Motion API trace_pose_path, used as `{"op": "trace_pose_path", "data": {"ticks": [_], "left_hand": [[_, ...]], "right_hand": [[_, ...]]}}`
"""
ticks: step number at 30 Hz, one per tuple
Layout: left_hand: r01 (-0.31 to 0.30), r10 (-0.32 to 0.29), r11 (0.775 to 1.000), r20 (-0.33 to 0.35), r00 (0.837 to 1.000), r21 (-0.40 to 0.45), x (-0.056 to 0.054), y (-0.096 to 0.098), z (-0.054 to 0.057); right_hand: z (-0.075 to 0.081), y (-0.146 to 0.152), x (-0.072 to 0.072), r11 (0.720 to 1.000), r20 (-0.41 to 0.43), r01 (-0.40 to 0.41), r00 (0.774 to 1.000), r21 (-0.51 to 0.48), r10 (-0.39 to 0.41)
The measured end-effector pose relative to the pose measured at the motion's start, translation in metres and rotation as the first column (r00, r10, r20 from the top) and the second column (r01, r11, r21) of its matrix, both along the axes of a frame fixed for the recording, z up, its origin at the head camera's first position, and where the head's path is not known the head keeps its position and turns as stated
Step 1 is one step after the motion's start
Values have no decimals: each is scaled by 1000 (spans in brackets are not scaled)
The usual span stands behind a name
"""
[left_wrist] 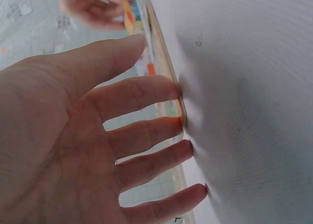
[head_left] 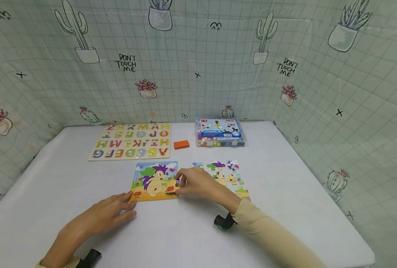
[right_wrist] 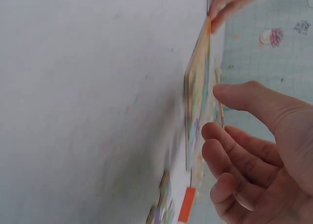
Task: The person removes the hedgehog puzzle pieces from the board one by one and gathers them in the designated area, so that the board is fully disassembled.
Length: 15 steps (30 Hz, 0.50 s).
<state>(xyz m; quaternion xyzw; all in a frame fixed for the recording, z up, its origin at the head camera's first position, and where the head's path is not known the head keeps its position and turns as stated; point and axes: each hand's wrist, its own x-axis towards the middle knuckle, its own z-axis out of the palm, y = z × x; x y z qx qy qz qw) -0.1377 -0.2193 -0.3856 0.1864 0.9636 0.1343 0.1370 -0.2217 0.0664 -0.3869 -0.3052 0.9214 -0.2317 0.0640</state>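
Note:
A hedgehog picture puzzle in a flat tray (head_left: 154, 198) lies at the middle of the table. Between thumb and fingertips, my right hand (head_left: 198, 183) pinches a puzzle piece (head_left: 171, 187) with a red and yellow picture, over the tray's right side. From the right wrist view this piece (right_wrist: 219, 101) is edge-on, raised off the tray. My left hand (head_left: 108, 211) has its fingers extended, fingertips resting at the tray's lower left corner and on the tabletop. Several loose puzzle pieces (head_left: 220, 178) lie to the right of the tray, partly hidden behind my right hand.
Behind the tray lies a wooden alphabet board (head_left: 131, 142) with coloured letters. An orange block (head_left: 181, 144) sits beside it. Farther right is a clear plastic box (head_left: 220, 133) of small coloured parts. A patterned cloth (head_left: 191, 89) hangs around the back and sides of the table.

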Motion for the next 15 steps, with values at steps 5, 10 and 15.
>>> {"op": "trace_pose_path", "data": {"ticks": [5, 10, 15], "left_hand": [[0, 0, 1000, -9, 1000, -3, 0, 1, 1], [-5, 5, 1000, -10, 1000, -20, -1, 2, 2], [-2, 2, 1000, -3, 1000, -19, -1, 1, 2]], "right_hand": [[3, 31, 5, 1000, -4, 27, 1000, -10, -27], [0, 53, 12, 999, -3, 38, 999, 2, -38], [-6, 70, 18, 1000, -5, 9, 1000, 8, -9]]}}
